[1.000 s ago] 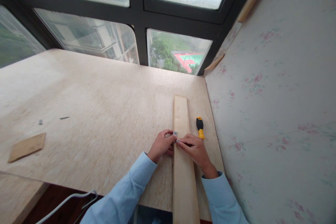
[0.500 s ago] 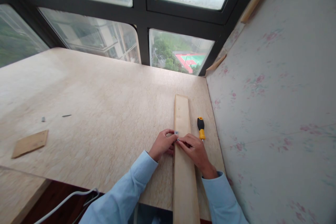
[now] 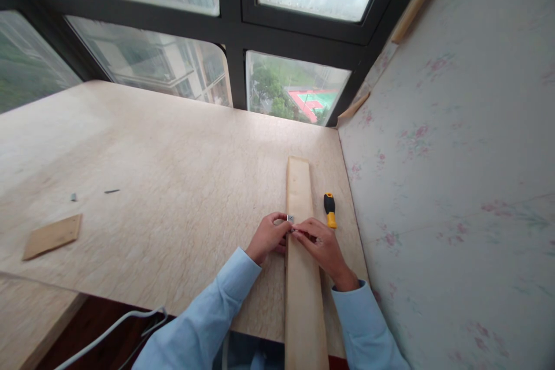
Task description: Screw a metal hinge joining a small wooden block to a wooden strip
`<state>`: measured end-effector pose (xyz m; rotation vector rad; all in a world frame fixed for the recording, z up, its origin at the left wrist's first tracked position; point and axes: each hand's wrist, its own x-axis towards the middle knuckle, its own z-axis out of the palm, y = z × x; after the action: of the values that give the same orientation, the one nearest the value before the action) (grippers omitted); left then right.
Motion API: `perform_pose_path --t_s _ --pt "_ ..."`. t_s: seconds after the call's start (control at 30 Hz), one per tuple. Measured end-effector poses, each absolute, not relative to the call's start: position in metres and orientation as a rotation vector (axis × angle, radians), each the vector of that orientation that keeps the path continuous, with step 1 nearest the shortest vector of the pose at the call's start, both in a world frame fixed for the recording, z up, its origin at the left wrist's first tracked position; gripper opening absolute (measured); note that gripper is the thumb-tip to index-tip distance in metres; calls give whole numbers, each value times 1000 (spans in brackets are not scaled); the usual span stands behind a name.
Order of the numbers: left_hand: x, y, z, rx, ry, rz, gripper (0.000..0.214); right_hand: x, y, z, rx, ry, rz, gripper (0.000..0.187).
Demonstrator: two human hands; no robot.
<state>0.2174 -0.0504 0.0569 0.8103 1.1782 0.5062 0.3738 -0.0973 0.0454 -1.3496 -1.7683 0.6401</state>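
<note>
A long pale wooden plank [image 3: 301, 295] lies lengthwise on the beige table [image 3: 173, 185], its near end sticking out over the table's front edge. A small metal bracket [image 3: 290, 219] sits on the plank's left edge. My left hand [image 3: 266, 237] is closed, pinching that bracket from the left. Beside it, my right hand [image 3: 321, 245] rests on the plank with its fingertips pinched at the bracket; what those fingers hold is too small to make out. A yellow and black screwdriver [image 3: 330, 209] lies on the table just right of the plank.
A flowered wall [image 3: 442, 173] stands close on the right. Dark-framed windows [image 3: 234, 40] run along the back. At the far left lie a small wooden piece [image 3: 52, 235], a screw [image 3: 111, 191] and a tiny metal part [image 3: 73, 197]. A white cable [image 3: 108, 332] hangs below the front edge.
Both hands stay at the bracket on the plank with only slight finger shifts. The view has drifted a little.
</note>
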Motion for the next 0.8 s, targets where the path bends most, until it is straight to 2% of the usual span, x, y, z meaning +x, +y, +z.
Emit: perform_pose_path --t_s 0.2,0.4,0.63,0.8 --pt "218 -51 59 802 1199 509 32 366 -98 45 -1448 -1744 538 16" --pt "219 -50 63 801 1196 495 21 381 -101 57 -1491 -1639 441 20" --pt "219 -50 64 802 1191 482 21 429 -98 42 -2005 -1318 182 41" --pt "218 -51 62 815 1202 484 30 433 -98 39 -2094 -1249 402 27"
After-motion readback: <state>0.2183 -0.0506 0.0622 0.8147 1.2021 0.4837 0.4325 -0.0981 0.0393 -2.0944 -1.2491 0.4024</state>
